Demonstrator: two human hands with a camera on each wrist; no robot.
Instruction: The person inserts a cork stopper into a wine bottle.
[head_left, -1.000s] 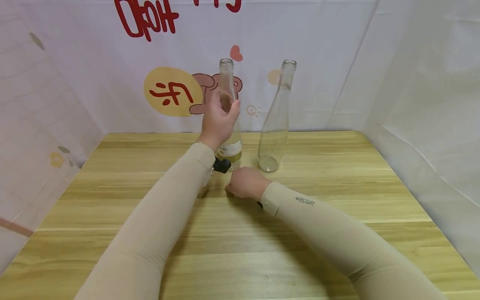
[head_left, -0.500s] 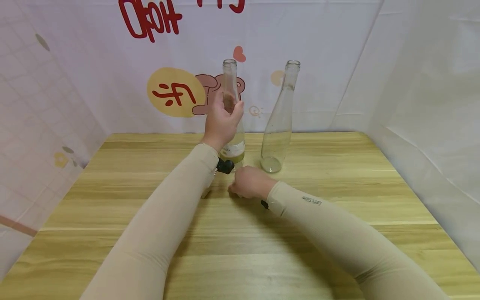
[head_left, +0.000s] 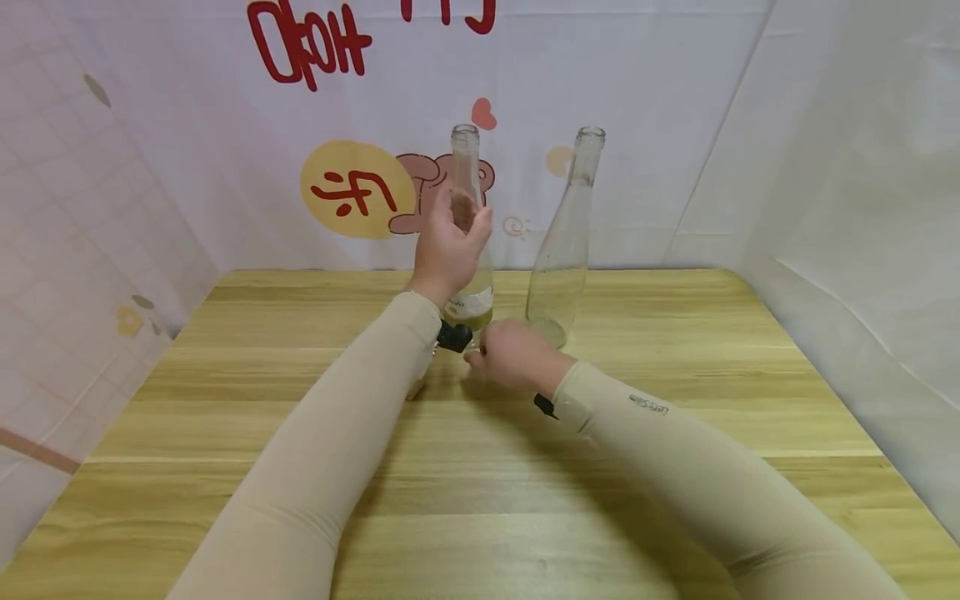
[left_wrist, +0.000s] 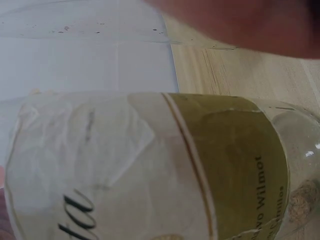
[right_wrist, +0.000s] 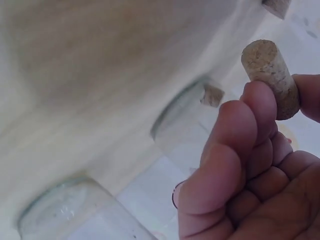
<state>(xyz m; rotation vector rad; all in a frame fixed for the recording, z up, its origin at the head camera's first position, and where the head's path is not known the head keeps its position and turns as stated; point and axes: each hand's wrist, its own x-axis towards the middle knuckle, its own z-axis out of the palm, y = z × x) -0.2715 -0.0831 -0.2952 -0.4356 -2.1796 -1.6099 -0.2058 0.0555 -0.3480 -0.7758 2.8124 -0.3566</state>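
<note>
My left hand (head_left: 447, 250) grips a clear glass bottle (head_left: 465, 154) below its neck. The bottle stands upright, and its white and olive label (left_wrist: 225, 155) fills much of the left wrist view. My right hand (head_left: 517, 354) is low in front of the bottles, and in the right wrist view its thumb and finger pinch a cork (right_wrist: 271, 77). In the head view that cork is mostly hidden by the hand. A piece of cork (left_wrist: 306, 200) shows through the labelled bottle's base; whether inside or behind it, I cannot tell.
A second clear bottle (head_left: 558, 258), unlabelled, stands to the right on the wooden table (head_left: 480, 517). Another cork-coloured piece (head_left: 415, 389) lies beside my left sleeve, partly hidden. White printed cloth (head_left: 637, 67) hangs behind and along the sides.
My right hand has risen slightly off the table with the cork. The left hand keeps its hold on the bottle, while the whole head view has shifted a little.
</note>
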